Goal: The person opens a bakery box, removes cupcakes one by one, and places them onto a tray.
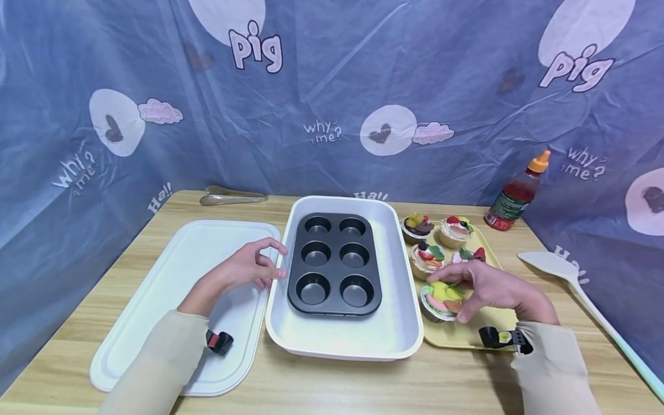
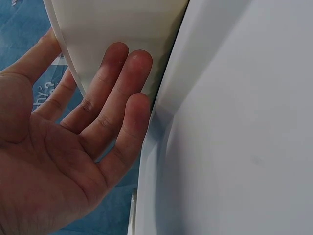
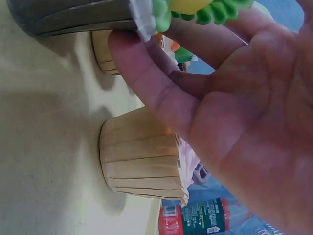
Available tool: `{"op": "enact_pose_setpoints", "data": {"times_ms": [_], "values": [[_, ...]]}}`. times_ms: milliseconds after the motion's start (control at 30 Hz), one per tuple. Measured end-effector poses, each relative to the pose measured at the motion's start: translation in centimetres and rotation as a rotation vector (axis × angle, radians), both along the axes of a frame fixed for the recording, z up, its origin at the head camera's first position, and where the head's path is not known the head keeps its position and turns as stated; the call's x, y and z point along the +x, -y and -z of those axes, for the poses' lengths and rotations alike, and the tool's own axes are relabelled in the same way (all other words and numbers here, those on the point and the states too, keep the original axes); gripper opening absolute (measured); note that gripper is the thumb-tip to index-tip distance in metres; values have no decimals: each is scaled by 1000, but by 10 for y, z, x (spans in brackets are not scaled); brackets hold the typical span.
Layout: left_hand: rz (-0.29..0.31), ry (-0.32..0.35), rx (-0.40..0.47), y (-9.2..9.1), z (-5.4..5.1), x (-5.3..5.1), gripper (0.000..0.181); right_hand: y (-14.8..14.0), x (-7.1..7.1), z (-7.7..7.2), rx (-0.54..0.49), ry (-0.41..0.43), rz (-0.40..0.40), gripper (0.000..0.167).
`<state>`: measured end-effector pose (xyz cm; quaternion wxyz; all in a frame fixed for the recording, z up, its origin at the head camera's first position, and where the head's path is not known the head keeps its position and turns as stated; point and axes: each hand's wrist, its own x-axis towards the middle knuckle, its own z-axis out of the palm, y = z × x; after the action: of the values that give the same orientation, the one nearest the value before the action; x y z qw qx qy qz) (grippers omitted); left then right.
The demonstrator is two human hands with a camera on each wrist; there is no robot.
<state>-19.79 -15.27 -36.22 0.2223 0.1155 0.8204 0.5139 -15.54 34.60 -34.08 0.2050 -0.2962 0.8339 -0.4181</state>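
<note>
My right hand is curved round a cupcake in a dark cup with yellow, pink and green topping. In the right wrist view a finger touches the cup's side; the thumb is out of sight there. The cupcake stands at the left edge of a yellow tray. At the left rim of a deep white pan, my left hand has loosely bent fingers that hold nothing. Its fingertips lie close against the pan's outer wall in the left wrist view. Inside the pan sits a black muffin tin.
Several other cupcakes stand behind on the yellow tray. A white board lies left, with metal tongs behind it. A red sauce bottle stands back right, and a long white spoon lies along the right side.
</note>
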Motion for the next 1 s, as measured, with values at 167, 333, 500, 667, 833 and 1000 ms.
{"op": "enact_pose_setpoints", "data": {"times_ms": [167,333,500,667,833,1000], "values": [[7,-4,13,0,0,0,49,-1,0,-2,-5,6,-29,74],[16,-5,33,0,2,0,49,0,2,-6,19,14,-43,74],[16,1,42,0,1,0,48,-1,2,-8,31,32,-62,74],[10,9,47,-1,1,1,48,-2,2,-9,33,50,-60,74],[11,6,40,0,0,1,49,-2,3,-9,42,47,-58,75],[14,7,43,0,1,0,50,-2,2,-7,37,48,-72,75]]}}
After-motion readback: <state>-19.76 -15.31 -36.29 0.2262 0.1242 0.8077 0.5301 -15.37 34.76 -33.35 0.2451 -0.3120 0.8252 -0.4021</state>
